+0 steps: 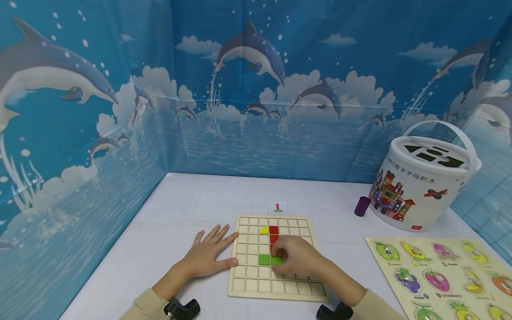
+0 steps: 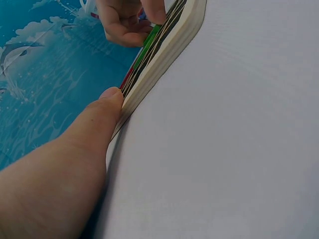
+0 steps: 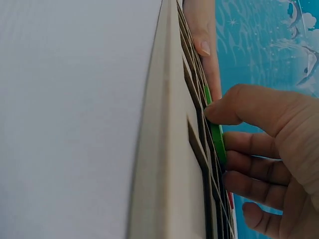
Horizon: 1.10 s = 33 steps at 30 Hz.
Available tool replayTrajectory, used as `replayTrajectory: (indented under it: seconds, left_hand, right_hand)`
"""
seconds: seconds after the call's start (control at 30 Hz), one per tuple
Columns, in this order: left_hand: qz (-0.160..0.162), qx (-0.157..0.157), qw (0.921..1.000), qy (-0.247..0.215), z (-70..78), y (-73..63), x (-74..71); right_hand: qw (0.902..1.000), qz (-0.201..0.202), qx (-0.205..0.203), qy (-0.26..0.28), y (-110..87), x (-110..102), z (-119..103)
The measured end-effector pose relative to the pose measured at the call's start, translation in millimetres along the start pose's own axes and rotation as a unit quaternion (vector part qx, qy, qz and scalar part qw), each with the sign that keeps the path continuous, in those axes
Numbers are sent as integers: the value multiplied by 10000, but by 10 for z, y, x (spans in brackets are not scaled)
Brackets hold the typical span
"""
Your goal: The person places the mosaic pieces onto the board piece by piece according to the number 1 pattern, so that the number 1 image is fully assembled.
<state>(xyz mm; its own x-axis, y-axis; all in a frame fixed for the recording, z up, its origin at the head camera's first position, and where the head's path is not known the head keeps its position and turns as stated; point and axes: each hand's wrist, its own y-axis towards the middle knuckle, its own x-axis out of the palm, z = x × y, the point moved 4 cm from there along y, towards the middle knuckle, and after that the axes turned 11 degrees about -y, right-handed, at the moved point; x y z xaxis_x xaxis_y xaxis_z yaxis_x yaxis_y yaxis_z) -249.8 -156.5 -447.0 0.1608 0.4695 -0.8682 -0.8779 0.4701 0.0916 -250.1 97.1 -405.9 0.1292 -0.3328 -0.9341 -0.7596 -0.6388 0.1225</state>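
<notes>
A wooden grid board [image 1: 244, 272] lies on the white table. My left hand [image 1: 209, 255] is spread flat at its left side, thumb and index fingertip touching the edge. Over the board's middle, my right hand [image 1: 299, 256] pinches a green tile [image 1: 276, 261] with curled fingers; this tile [image 3: 216, 137] also shows between thumb and fingers in the right wrist view. Another green tile [image 1: 264, 259] sits in the square to its left. Farther up are red tiles [image 1: 274, 230] in a column, partly hidden by the right hand, and a yellow tile [image 1: 264, 230] with a rounded corner.
A small pattern card [image 1: 278, 208] lies just behind the board. At the right stand a white lidded bucket [image 1: 424, 186] with a handle and a purple cylinder [image 1: 362, 206]. A fruit puzzle board [image 1: 436, 280] lies at front right. Dolphin-printed curtains [image 1: 256, 146] enclose the table.
</notes>
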Motion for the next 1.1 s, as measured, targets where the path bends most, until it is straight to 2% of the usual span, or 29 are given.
replayTrajectory:
  seconds: [0.8, 1.1]
  left_hand:
    - [-7, -1, 10000, 32, -10, 9, 13]
    - [-1, -34, 10000, 24, -3, 11, 10]
  right_hand:
    - [9999, 39, 46, -94, -4, -18, -8]
    - [9999, -53, 50, 104, -11, -20, 10]
